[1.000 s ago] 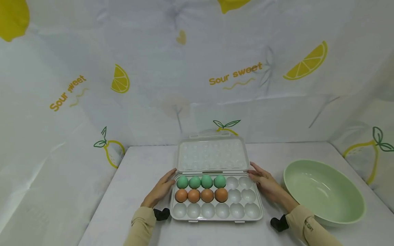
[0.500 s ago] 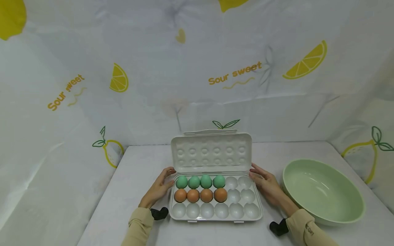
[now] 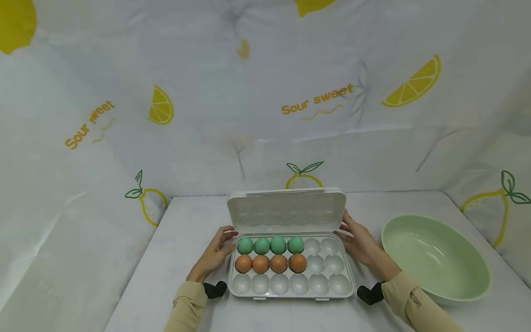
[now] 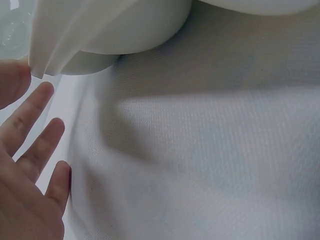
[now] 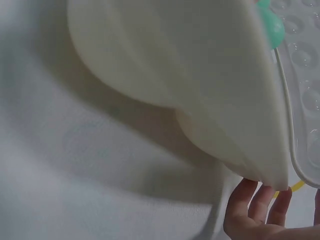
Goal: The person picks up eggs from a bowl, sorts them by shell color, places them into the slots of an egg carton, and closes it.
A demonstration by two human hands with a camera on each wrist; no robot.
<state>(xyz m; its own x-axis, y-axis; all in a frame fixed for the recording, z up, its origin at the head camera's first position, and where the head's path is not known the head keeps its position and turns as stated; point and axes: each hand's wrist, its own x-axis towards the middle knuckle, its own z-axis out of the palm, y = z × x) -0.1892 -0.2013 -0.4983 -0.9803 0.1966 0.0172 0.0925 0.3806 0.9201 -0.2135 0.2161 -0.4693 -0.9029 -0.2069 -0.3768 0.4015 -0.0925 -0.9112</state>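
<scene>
A white plastic egg tray (image 3: 319,285) lies on the table in front of me. In it are a back row of green eggs (image 3: 270,245) and a row of brown eggs (image 3: 269,263); the other cups are bare. Its hinged lid (image 3: 286,210) stands tilted forward over the back row. My left hand (image 3: 215,253) rests at the tray's back left corner, fingers straight (image 4: 35,145). My right hand (image 3: 360,240) touches the lid's right edge with straight fingers (image 5: 257,200). The wrist views show the tray's underside (image 5: 190,75) close up, with a green egg (image 5: 272,25) peeking out.
A large pale green bowl (image 3: 435,258) sits on the table to the right of my right hand. White sheeting printed with lemons (image 3: 410,85) walls the table at the back and both sides. Bare table (image 3: 195,212) lies left of the tray.
The lid has swung forward from leaning back to tilting over the eggs. My right hand followed its right edge; my left hand stayed at the left corner.
</scene>
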